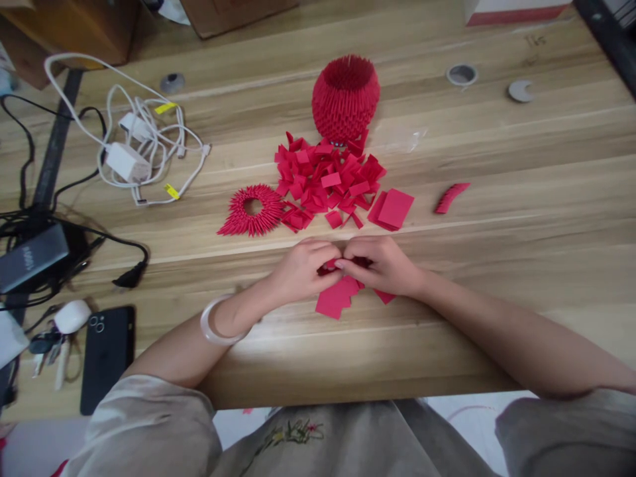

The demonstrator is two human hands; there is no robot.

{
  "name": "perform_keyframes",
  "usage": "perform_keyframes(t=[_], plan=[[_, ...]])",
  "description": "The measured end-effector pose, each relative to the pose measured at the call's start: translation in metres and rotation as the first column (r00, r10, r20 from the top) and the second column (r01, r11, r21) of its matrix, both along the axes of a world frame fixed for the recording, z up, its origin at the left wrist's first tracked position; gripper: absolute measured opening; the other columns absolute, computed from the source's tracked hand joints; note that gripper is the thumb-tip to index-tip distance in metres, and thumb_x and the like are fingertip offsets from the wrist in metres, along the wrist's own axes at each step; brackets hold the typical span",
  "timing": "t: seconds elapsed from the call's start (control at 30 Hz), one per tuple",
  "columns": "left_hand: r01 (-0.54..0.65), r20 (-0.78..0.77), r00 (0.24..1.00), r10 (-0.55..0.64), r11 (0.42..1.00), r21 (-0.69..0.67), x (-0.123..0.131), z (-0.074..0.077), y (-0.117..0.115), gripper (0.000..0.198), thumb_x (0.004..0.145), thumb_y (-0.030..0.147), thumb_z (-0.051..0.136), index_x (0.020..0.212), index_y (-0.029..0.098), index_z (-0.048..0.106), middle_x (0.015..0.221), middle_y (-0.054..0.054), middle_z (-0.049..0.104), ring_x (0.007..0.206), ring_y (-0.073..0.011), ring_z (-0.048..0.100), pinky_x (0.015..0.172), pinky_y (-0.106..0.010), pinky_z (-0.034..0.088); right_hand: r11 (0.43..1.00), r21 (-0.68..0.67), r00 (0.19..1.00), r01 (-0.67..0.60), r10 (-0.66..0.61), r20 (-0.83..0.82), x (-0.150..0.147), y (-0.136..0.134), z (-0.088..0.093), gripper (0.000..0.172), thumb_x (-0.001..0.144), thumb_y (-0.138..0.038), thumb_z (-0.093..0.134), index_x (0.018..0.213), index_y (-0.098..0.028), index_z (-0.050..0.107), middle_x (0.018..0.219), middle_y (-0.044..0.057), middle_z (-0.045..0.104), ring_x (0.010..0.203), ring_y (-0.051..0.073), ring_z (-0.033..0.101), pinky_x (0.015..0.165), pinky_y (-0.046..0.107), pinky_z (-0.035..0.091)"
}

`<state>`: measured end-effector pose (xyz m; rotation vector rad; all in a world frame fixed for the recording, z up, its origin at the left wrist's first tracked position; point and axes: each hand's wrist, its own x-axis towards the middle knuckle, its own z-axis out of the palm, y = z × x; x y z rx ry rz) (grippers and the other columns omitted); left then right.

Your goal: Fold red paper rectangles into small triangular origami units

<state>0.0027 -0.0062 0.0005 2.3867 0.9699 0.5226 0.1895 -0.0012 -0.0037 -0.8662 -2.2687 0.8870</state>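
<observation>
My left hand (308,266) and my right hand (378,264) meet over the table, fingers closed together on a small piece of red paper (328,264). How it is folded is mostly hidden by the fingers. Under the hands lie flat red paper pieces (335,299). Just beyond is a heap of small red paper pieces (325,177), with a stack of red paper rectangles (392,209) to its right. A spiky red paper ring (252,211) sits left of the heap. Behind it stands a round red bowl (344,99) built from folded paper pieces.
A short curved strip of joined red pieces (451,197) lies at right. White cables with a charger (128,162), a black power adapter (37,255), keys (50,348) and a black phone (108,358) occupy the left side. Cardboard boxes (233,13) stand along the back.
</observation>
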Motion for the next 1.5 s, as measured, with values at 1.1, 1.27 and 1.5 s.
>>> perform_keyframes(t=[1.1, 1.27, 1.5], plan=[[0.016, 0.008, 1.0, -0.016, 1.0, 0.017, -0.0008, -0.0014, 0.001, 0.016, 0.08, 0.024, 0.05, 0.066, 0.016, 0.048, 0.062, 0.001, 0.05, 0.062, -0.0126, 0.049, 0.062, -0.024, 0.039, 1.0, -0.021, 1.0, -0.01, 0.01, -0.003, 0.0018, 0.0005, -0.0025, 0.03, 0.087, -0.026, 0.051, 0.06, -0.016, 0.045, 0.055, -0.002, 0.041, 0.053, 0.009, 0.038, 0.054, 0.022, 0.03], [0.017, 0.001, 1.0, -0.017, 1.0, 0.024, -0.0009, -0.0015, 0.0009, 0.016, 0.081, 0.024, 0.05, 0.066, 0.016, 0.048, 0.062, 0.001, 0.05, 0.062, -0.0124, 0.049, 0.062, -0.024, 0.039, 1.0, -0.017, 1.0, -0.008, 0.008, -0.006, 0.0016, 0.0005, -0.0025, 0.028, 0.086, -0.024, 0.051, 0.06, -0.016, 0.047, 0.055, -0.002, 0.042, 0.053, 0.009, 0.038, 0.054, 0.022, 0.03], [0.008, 0.005, 1.0, -0.009, 1.0, 0.024, -0.0008, -0.0014, 0.0006, 0.017, 0.08, 0.024, 0.051, 0.066, 0.016, 0.048, 0.061, 0.002, 0.049, 0.06, -0.0119, 0.047, 0.061, -0.024, 0.038, 1.0, -0.015, 1.0, -0.008, 0.008, -0.013, 0.0014, 0.0005, -0.0024, 0.029, 0.087, -0.024, 0.051, 0.06, -0.016, 0.046, 0.055, -0.002, 0.042, 0.053, 0.008, 0.038, 0.054, 0.022, 0.03]])
